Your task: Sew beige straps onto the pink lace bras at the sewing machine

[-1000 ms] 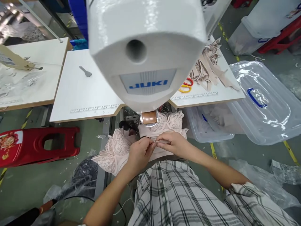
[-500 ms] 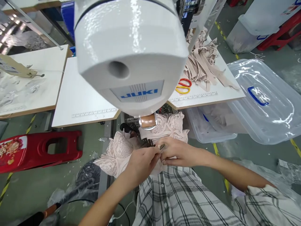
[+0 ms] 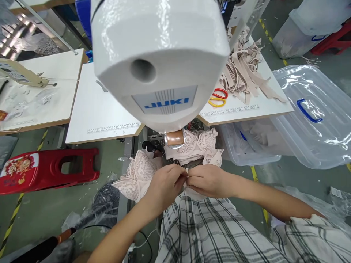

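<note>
A pale pink lace bra [image 3: 139, 170] lies in front of me, its cups left of my hands, with pink lace cups [image 3: 196, 146] also beneath the sewing machine head [image 3: 164, 73]. I cannot tell whether both parts are one garment. My left hand [image 3: 168, 184] and my right hand [image 3: 210, 179] meet over my lap, fingertips pinched together on a small pale edge of the bra fabric. Fingers of both hands hide most of what they grip. Just beyond them, the machine's needle area is largely covered by its head and the lace.
Red-and-yellow-handled scissors [image 3: 218, 98] lie on the right table [image 3: 246, 113] beside a heap of pink fabric strips [image 3: 244, 71]. Clear plastic bins with a lid [image 3: 315, 120] stand at right. A red stool [image 3: 52, 170] is at left, near the white left table [image 3: 109, 126].
My right hand has turned and its fingers have closed in against the left fingertips. A small greyish metallic-looking bit at its fingers no longer shows. The view has shifted slightly.
</note>
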`<state>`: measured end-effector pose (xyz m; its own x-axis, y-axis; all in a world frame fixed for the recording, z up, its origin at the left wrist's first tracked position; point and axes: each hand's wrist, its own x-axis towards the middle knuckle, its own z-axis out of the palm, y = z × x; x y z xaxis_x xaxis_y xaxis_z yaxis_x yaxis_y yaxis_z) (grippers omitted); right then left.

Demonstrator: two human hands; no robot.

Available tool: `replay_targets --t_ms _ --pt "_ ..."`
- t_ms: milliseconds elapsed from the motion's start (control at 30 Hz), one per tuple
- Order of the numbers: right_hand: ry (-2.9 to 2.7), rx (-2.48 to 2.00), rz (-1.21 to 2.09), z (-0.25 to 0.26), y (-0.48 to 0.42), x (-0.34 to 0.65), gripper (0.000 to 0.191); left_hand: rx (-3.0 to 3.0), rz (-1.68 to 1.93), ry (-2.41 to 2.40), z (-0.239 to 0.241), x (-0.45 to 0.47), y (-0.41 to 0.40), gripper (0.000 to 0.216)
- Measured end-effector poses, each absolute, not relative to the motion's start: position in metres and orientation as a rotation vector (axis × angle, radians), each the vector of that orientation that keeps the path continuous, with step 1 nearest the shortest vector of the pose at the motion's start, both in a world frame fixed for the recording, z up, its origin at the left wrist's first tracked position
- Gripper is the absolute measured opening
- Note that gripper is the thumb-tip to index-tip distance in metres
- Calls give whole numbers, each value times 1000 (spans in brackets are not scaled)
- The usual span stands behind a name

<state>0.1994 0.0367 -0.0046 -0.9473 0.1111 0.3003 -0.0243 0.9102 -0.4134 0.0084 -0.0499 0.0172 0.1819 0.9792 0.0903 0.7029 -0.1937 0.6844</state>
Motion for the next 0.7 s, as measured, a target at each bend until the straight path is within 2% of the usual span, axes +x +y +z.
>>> replay_targets --t_ms 100,167,367,467,700 --pt "-2745 -119 592 -11 37 196 33 1916 518 1621 17 7 -42 16" --pt "-2688 -192 701 -12 38 193 31 1863 486 1635 17 7 -38 15" --pt "-2385 -339 1271 3 45 188 21 1378 1020 1409 12 11 -38 8" --pt "-2335 -372 1297 10 45 186 20 1245 1204 1385 6 16 -41 10" --pt "-2377 -546 1272 14 41 185 18 1567 1245 1654 0 19 -39 23"
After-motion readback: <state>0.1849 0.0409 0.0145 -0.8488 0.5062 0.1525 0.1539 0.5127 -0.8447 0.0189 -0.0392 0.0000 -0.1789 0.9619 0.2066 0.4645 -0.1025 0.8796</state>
